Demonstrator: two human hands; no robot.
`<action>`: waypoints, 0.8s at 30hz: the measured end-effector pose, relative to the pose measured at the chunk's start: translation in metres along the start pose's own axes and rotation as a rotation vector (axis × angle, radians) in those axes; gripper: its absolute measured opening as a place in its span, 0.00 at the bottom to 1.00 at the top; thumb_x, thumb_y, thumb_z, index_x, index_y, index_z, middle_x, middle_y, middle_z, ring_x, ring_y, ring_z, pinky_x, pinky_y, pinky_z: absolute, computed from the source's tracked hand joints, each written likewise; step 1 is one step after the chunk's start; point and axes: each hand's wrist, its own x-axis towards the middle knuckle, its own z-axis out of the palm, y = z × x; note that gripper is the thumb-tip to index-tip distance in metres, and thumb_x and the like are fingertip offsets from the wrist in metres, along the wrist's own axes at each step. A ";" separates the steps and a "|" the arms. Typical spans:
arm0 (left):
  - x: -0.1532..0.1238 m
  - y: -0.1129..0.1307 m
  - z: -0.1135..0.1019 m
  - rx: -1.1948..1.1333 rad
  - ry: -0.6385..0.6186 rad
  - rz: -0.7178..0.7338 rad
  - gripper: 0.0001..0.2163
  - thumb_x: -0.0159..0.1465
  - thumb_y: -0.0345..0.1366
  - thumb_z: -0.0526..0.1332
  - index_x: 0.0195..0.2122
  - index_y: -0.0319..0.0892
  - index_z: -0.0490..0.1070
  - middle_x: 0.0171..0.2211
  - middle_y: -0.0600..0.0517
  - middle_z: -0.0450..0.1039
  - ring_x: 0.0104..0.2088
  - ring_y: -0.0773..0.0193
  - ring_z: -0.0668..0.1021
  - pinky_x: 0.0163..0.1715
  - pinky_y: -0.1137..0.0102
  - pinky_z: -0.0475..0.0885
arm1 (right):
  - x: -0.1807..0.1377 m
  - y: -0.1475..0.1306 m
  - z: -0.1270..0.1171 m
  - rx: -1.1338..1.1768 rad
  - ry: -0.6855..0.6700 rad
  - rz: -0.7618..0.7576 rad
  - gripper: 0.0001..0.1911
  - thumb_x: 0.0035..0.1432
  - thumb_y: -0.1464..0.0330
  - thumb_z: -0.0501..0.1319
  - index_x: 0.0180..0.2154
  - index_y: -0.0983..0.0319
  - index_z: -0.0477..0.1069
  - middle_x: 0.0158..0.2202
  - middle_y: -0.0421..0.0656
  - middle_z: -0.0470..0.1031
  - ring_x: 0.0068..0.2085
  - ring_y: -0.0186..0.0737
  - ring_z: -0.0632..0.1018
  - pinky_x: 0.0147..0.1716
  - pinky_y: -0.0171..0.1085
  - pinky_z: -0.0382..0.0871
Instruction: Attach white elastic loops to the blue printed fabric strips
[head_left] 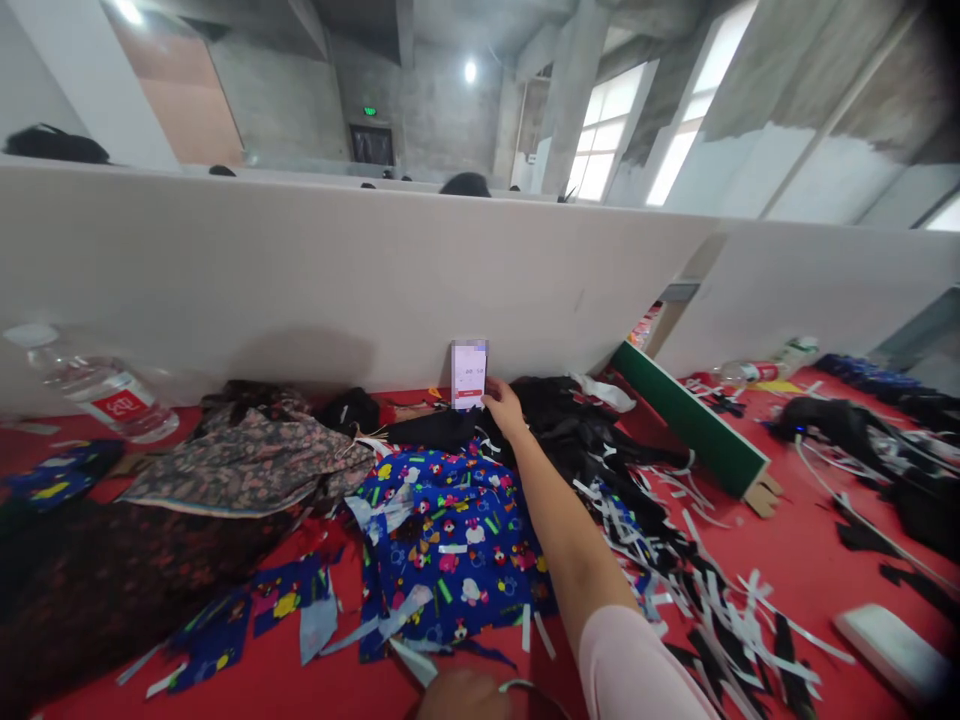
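Here the right hand (pixel 504 408), grip open, fingertips touching the flat rectangular phone (pixel 469 374).

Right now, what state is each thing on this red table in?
Phone: upright against the partition, screen lit, right hand touching its edge.
Water bottle: lying on its side, capped.
Blue cartoon-print fabric: spread out, crumpled.
Floral fabric: heaped.
Fabric strips: scattered loose.
Left hand: at the bottom edge, grip unclear.
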 end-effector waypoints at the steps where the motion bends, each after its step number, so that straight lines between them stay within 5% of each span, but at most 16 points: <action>1: 0.005 0.004 -0.008 0.019 0.075 0.007 0.23 0.62 0.44 0.53 0.11 0.43 0.61 0.06 0.53 0.58 0.10 0.67 0.61 0.11 0.69 0.46 | 0.000 -0.004 -0.002 -0.013 0.024 0.012 0.19 0.46 0.74 0.57 0.43 0.65 0.68 0.41 0.47 0.76 0.41 0.39 0.77 0.41 0.37 0.69; 4: 0.024 0.015 -0.047 -0.004 0.213 0.040 0.19 0.62 0.39 0.52 0.13 0.43 0.61 0.10 0.54 0.60 0.13 0.68 0.64 0.14 0.69 0.49 | 0.000 -0.023 -0.012 -0.079 0.086 0.047 0.15 0.50 0.71 0.53 0.41 0.66 0.67 0.34 0.46 0.77 0.35 0.37 0.76 0.36 0.36 0.69; 8: 0.038 0.017 -0.088 -0.007 0.154 -0.048 0.13 0.60 0.34 0.54 0.17 0.42 0.64 0.14 0.54 0.63 0.18 0.68 0.65 0.20 0.70 0.56 | -0.013 -0.061 -0.030 -0.215 0.049 0.029 0.18 0.58 0.67 0.45 0.44 0.67 0.65 0.28 0.44 0.74 0.29 0.32 0.73 0.31 0.32 0.66; 10: 0.041 0.013 -0.096 0.068 0.073 -0.200 0.11 0.60 0.34 0.55 0.21 0.41 0.67 0.19 0.52 0.67 0.24 0.65 0.70 0.27 0.68 0.62 | -0.035 -0.083 -0.038 -0.297 -0.071 -0.010 0.19 0.60 0.65 0.44 0.44 0.67 0.66 0.25 0.42 0.72 0.26 0.32 0.71 0.29 0.32 0.64; 12: 0.043 0.009 -0.099 0.145 -0.050 -0.455 0.07 0.60 0.35 0.57 0.35 0.41 0.72 0.36 0.44 0.73 0.39 0.55 0.72 0.39 0.60 0.65 | -0.069 -0.103 -0.041 -0.378 -0.279 -0.065 0.16 0.58 0.62 0.50 0.40 0.64 0.70 0.24 0.40 0.72 0.25 0.32 0.71 0.30 0.32 0.64; 15: 0.044 0.003 -0.103 0.119 -0.210 -0.663 0.16 0.59 0.38 0.59 0.47 0.38 0.69 0.50 0.38 0.67 0.51 0.45 0.67 0.46 0.52 0.63 | -0.131 -0.125 -0.037 -0.477 -0.651 -0.153 0.09 0.48 0.63 0.63 0.31 0.61 0.74 0.28 0.39 0.74 0.31 0.35 0.73 0.35 0.32 0.63; 20: 0.035 -0.010 -0.125 0.049 -0.294 -0.694 0.10 0.62 0.40 0.55 0.39 0.44 0.72 0.43 0.48 0.72 0.44 0.58 0.72 0.44 0.65 0.66 | -0.209 -0.151 -0.042 -0.678 -1.011 -0.257 0.07 0.53 0.65 0.60 0.32 0.61 0.74 0.32 0.44 0.74 0.35 0.40 0.74 0.35 0.34 0.63; 24: 0.017 -0.035 -0.154 0.191 -0.193 -0.936 0.12 0.63 0.37 0.54 0.45 0.40 0.69 0.44 0.43 0.69 0.46 0.53 0.70 0.47 0.60 0.63 | -0.240 -0.166 -0.058 -1.027 -1.094 -0.363 0.13 0.58 0.60 0.55 0.41 0.60 0.71 0.39 0.48 0.72 0.42 0.44 0.73 0.39 0.38 0.64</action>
